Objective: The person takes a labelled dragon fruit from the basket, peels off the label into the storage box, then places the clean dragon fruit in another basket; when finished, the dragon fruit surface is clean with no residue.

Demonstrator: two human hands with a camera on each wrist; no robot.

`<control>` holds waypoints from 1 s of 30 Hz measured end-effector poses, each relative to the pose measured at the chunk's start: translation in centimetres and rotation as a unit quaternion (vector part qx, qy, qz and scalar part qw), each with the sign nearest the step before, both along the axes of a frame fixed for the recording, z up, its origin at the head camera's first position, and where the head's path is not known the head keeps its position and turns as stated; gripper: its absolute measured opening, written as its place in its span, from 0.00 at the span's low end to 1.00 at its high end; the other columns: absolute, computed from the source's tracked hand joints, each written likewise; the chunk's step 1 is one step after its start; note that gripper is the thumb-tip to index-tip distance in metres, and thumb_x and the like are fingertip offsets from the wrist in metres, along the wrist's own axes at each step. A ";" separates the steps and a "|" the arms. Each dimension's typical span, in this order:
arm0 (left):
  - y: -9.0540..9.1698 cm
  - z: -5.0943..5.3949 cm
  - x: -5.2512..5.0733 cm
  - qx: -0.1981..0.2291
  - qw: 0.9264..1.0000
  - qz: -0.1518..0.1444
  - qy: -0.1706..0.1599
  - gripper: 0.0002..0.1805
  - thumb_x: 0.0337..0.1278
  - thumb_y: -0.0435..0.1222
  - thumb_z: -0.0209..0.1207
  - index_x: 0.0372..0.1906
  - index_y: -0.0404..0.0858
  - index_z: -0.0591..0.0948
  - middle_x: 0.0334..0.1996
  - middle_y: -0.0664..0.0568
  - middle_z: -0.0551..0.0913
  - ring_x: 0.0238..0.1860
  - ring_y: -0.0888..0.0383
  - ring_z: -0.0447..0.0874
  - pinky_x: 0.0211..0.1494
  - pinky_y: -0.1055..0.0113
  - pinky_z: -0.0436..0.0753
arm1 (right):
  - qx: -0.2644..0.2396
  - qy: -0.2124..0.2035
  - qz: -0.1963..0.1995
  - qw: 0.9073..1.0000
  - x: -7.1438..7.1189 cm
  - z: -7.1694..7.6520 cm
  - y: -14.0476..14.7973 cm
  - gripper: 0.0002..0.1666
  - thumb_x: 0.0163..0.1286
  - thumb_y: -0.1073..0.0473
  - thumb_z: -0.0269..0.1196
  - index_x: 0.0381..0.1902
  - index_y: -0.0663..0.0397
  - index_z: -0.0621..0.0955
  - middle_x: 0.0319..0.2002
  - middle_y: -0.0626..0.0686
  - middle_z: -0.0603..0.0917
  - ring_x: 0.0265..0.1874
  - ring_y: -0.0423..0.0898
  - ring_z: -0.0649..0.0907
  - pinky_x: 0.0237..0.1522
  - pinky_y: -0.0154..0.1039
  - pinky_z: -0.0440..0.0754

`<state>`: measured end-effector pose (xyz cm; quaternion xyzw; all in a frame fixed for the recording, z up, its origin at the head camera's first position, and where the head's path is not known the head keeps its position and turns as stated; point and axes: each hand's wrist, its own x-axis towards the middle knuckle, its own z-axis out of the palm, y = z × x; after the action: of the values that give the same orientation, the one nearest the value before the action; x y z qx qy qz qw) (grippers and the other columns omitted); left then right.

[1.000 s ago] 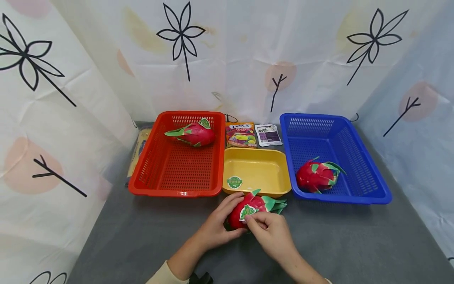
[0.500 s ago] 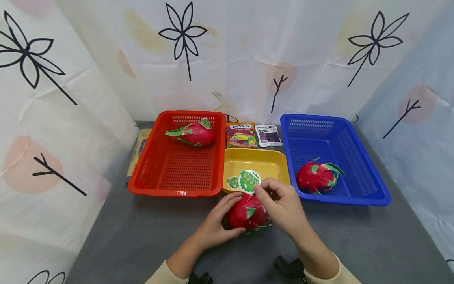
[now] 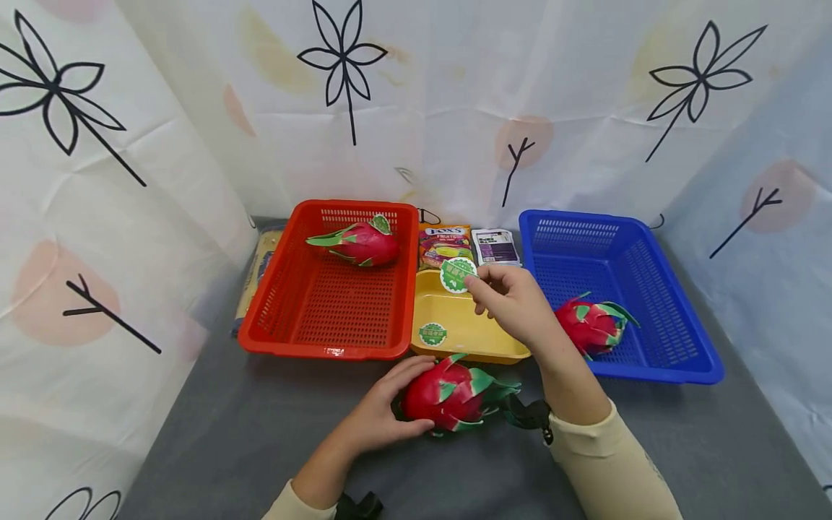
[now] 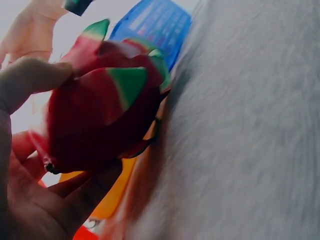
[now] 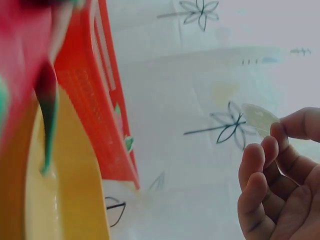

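A red dragon fruit (image 3: 448,397) with green-tipped scales lies on the grey table in front of the yellow tray. My left hand (image 3: 390,404) grips its left end, thumb in front and fingers behind, as the left wrist view also shows on the dragon fruit (image 4: 100,105). Above the yellow tray (image 3: 474,336), my right hand (image 3: 513,300) pinches a round green-and-white sticker (image 3: 457,275) between thumb and forefinger. From the right wrist view the sticker (image 5: 261,119) appears pale, at the fingertips. Another green sticker (image 3: 432,334) is on the tray's front left part.
A red basket (image 3: 328,352) on the left holds a dragon fruit (image 3: 364,243) bearing a green sticker. The blue basket (image 3: 676,325) on the right holds another dragon fruit (image 3: 594,325). Behind the tray lie a candy bag (image 3: 445,245) and a white-purple packet (image 3: 496,248).
My right hand has peeled the sticker off the dragon fruit and lifted it up and away over the yellow tray. My left hand keeps hold of the fruit, which has shifted slightly left.
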<state>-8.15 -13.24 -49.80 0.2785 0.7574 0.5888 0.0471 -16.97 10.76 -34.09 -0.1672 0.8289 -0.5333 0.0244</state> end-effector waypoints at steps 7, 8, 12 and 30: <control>-2.0 0.3 0.7 0.006 1.000 -0.027 -0.007 0.40 0.51 0.39 0.75 0.72 0.45 0.73 0.72 0.49 0.69 0.70 0.47 0.66 0.58 0.56 0.83 | 0.024 -0.043 0.025 0.998 -3.5 -1.1 -1.2 0.15 0.77 0.52 0.61 0.34 0.56 0.80 0.27 0.56 0.76 0.26 0.53 0.75 0.26 0.39 0.77; -2.2 0.3 0.8 0.010 0.999 -0.032 -0.007 0.40 0.51 0.39 0.74 0.71 0.44 0.74 0.72 0.47 0.70 0.70 0.47 0.66 0.59 0.55 0.83 | 0.034 -0.047 0.030 0.998 -3.9 -1.4 -1.4 0.15 0.77 0.51 0.61 0.33 0.56 0.80 0.25 0.55 0.75 0.24 0.51 0.74 0.25 0.38 0.75; -3.0 0.2 1.0 0.025 0.998 -0.043 -0.027 0.39 0.52 0.39 0.74 0.72 0.43 0.74 0.71 0.46 0.71 0.70 0.48 0.66 0.61 0.54 0.81 | 0.072 -0.064 0.045 0.994 -5.5 -3.0 -1.8 0.16 0.76 0.52 0.61 0.28 0.54 0.79 0.21 0.50 0.70 0.21 0.48 0.71 0.22 0.37 0.70; -3.2 0.0 0.8 0.029 0.997 -0.046 -0.059 0.40 0.53 0.39 0.73 0.73 0.40 0.73 0.72 0.50 0.70 0.70 0.47 0.66 0.63 0.54 0.80 | 0.248 -0.148 0.079 0.954 -10.4 -8.3 -4.9 0.27 0.71 0.43 0.66 0.24 0.61 0.83 0.13 0.46 0.65 0.14 0.44 0.64 0.18 0.36 0.61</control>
<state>-7.32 -16.49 -49.79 0.2786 0.7220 0.6236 0.1106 -27.33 5.84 -42.43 -0.1404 0.9062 -0.3263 0.2295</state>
